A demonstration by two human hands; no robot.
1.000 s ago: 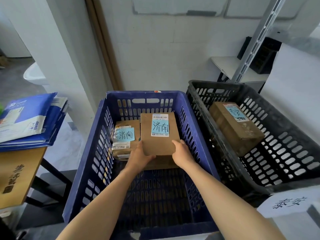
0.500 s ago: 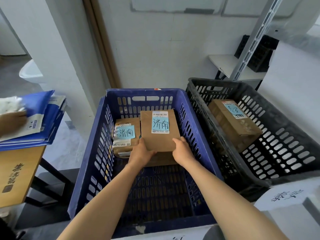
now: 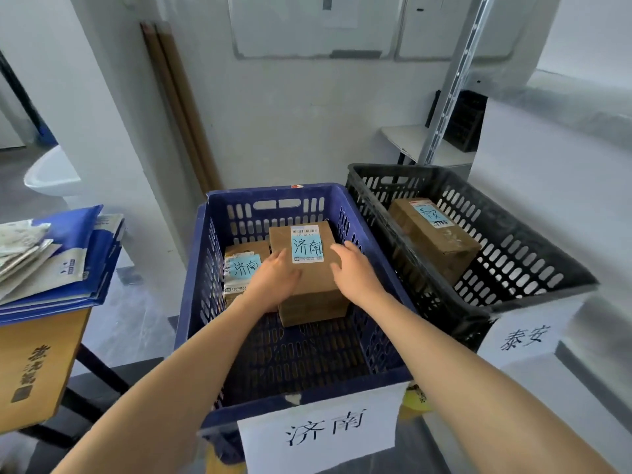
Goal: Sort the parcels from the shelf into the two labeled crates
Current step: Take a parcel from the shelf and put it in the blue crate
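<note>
A blue slotted plastic crate (image 3: 266, 193) is flanked at 3 o'clock by a black slotted plastic crate (image 3: 393, 169). A brown cardboard parcel (image 3: 314, 307) is seen toward the blue crate's 12 o'clock wall, touched by the left hand (image 3: 273, 282) and right hand (image 3: 355, 273), each grip slack and straight-fingered.

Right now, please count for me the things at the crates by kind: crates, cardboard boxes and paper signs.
Crates: 2 (blue crate, black crate)
Cardboard boxes: 3 (big box, small box, long box)
Paper signs: 2 (front sign, side sign)
Total: 7
</note>
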